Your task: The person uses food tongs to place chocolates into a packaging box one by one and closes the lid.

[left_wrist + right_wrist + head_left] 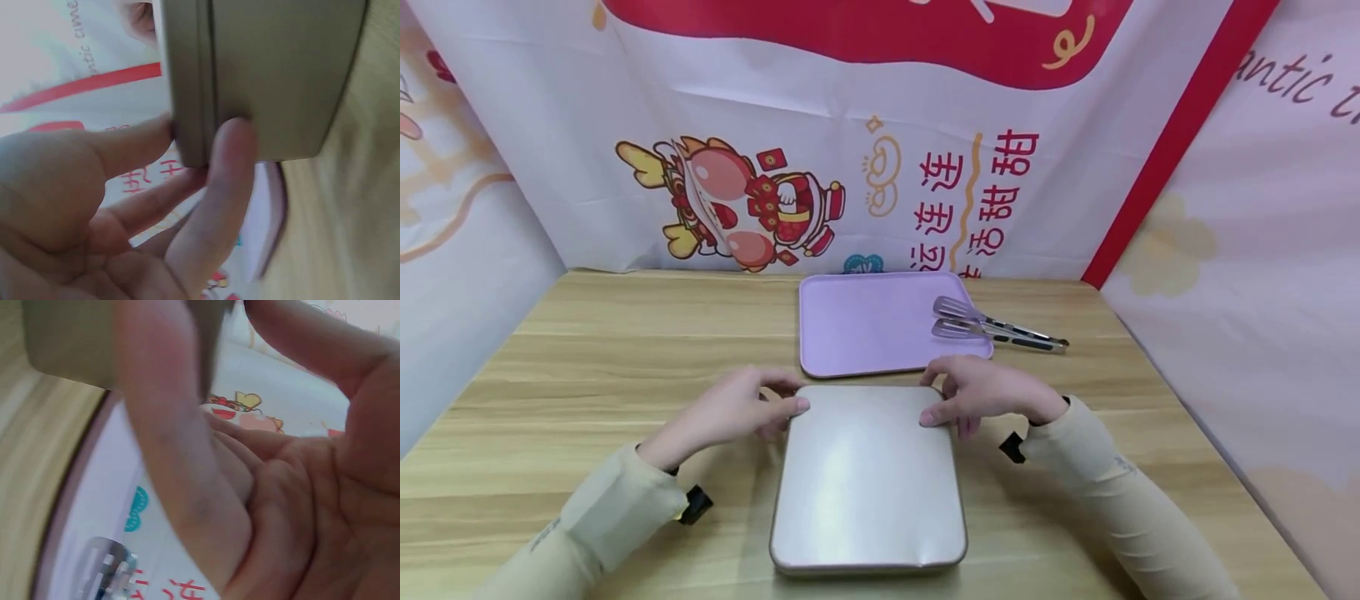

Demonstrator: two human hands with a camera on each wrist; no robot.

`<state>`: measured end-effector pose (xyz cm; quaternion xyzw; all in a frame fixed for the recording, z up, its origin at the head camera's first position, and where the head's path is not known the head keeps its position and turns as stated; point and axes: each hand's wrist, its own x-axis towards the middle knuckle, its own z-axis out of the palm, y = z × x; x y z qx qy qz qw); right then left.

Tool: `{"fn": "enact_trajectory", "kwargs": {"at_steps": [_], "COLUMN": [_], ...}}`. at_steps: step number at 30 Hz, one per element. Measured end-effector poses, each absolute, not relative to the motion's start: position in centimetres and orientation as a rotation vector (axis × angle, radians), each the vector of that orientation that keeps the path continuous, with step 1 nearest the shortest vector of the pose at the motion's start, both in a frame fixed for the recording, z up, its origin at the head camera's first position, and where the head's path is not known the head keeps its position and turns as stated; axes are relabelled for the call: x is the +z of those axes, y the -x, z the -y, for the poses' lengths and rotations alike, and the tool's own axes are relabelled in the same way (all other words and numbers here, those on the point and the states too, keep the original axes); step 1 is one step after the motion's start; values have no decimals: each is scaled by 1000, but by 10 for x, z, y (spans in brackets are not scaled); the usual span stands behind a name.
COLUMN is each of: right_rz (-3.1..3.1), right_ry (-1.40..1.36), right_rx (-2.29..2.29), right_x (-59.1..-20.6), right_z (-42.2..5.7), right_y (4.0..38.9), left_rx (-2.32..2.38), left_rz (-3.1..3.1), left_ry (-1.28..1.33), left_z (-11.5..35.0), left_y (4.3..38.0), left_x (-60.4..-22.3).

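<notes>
A flat silver metal tin (pixel 868 483) with rounded corners lies on the wooden table in front of me. My left hand (pixel 741 412) grips its far left corner, thumb at the top edge and fingers around the side. On the far right corner my right hand (pixel 985 392) holds on in a similar way, the thumb lying on the top. The left wrist view shows a seam on the tin's side (pixel 275 75), close to the top. Fingers partly cover the tin (pixel 75 344) in the right wrist view.
Just beyond the tin lies a purple tray (pixel 865 325). Metal tongs (pixel 1000 327) with black grips rest across its right side, handles reaching over the table (pixel 647 333). Printed cloths (pixel 820 100) hang behind and at both sides.
</notes>
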<state>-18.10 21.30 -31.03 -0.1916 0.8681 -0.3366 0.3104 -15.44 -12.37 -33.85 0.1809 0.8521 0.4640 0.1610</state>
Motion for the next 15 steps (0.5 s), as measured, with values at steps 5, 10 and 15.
{"fn": "enact_trajectory", "kwargs": {"at_steps": [5, 10, 15], "right_rz": [-2244, -2195, -2243], "right_ry": [536, 535, 486], "right_rx": [-1022, -1082, -1088], "right_x": [-319, -326, -330], "right_z": [-218, -225, -224], "right_y": [186, 194, 198], "left_rx": [1418, 1469, 1467], "left_rz": [-2374, -2341, -2333], "left_ry": [-406, -359, -303], "left_z": [127, 127, 123], "left_y": [160, 162, 161], "left_x": [-342, -343, -344]}}
